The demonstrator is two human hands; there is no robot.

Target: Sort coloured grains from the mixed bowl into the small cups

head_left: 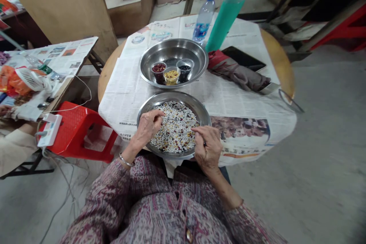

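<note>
A steel basin (175, 156) in front of me holds white rice-like grains mixed with yellow, dark red and black grains or beans (174, 126). Over its left rim, my left hand (148, 125) is closed with its fingers curled, the fingertips close to the grains. My right hand (208, 146) is closed at the right rim, its index finger reaching over the mix and the other fingers folded. Whatever either hand holds is hidden. Behind stands a second basin (197, 51) with three clear cups: dark red beans (158, 68), yellow grains (171, 76) and black beans (184, 69).
Newspaper (120, 95) covers the round table. At its back stand a water bottle (204, 15) and a tall green bottle (230, 11); a folded umbrella (240, 70) lies right. Left are a red stool (74, 129) with a power strip (50, 129), and another person's sleeve (17, 146).
</note>
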